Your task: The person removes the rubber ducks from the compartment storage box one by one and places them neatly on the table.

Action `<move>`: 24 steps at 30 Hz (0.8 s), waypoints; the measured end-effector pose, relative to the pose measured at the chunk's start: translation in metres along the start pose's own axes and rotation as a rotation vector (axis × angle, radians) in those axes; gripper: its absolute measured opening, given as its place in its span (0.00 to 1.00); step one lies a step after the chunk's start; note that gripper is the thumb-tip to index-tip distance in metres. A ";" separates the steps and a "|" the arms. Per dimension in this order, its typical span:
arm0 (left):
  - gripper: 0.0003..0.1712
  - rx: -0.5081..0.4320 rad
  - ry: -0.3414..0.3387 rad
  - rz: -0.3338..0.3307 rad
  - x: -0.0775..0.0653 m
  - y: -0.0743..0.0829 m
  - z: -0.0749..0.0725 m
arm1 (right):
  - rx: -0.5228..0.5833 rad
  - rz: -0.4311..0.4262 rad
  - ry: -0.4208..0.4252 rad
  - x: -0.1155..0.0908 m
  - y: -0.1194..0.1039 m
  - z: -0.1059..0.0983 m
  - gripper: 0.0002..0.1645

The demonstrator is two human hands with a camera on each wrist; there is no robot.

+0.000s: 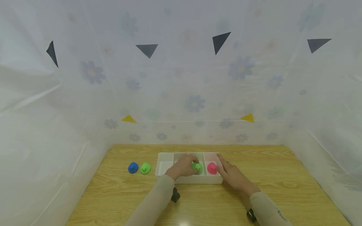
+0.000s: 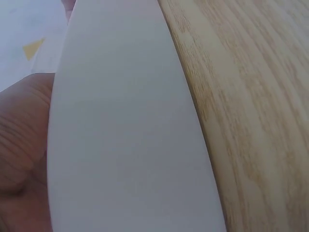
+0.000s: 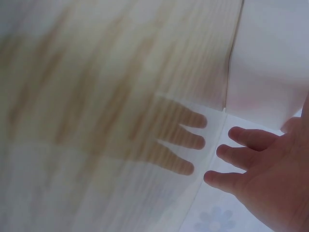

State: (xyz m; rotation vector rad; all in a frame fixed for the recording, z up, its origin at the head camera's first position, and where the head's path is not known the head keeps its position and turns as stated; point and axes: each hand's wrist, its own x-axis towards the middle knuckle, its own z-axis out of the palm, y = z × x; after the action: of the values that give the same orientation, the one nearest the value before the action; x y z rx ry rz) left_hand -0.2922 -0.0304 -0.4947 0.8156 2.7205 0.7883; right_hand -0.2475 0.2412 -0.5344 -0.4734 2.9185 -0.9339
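Left hand (image 1: 183, 167) curled round the small green rubber duck (image 1: 197, 167) inside the white plastic divided tray (image 1: 165, 163) — middle compartment. Right hand (image 1: 232, 176), fingers flat, rests at three o'clock against the tray, beside the pink rubber duck (image 1: 211, 168).

Table (image 1: 282, 188): wood-look top, light oak grain, smooth with a slight sheen. Tray (image 1: 165, 163) under my hands: white plastic, smooth, semi-matt; up close its wall (image 2: 130, 135) reads plain matt white. Green duck (image 1: 197, 167) in my left hand (image 1: 183, 167): rubbery plastic, soft gloss. Pink duck (image 1: 211, 168), the other green duck (image 1: 145, 168) and the blue duck (image 1: 133, 167): same finish. Backdrop (image 1: 181, 94): thin translucent sheeting, floral print, wrinkled. My sleeves (image 1: 158, 201): matt beige cloth.
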 end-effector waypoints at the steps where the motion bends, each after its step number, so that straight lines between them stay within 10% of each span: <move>1: 0.18 -0.007 0.001 0.001 -0.001 0.001 -0.001 | 0.001 -0.001 0.000 0.000 0.000 0.000 0.40; 24: 0.20 -0.170 0.115 0.064 -0.020 0.004 -0.038 | 0.026 0.005 -0.013 0.000 0.001 0.000 0.40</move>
State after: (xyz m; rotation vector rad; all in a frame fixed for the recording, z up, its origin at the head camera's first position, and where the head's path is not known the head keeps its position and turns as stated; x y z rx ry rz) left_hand -0.2859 -0.0548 -0.4601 0.8470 2.6894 1.0950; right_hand -0.2476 0.2421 -0.5355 -0.4687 2.8907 -0.9625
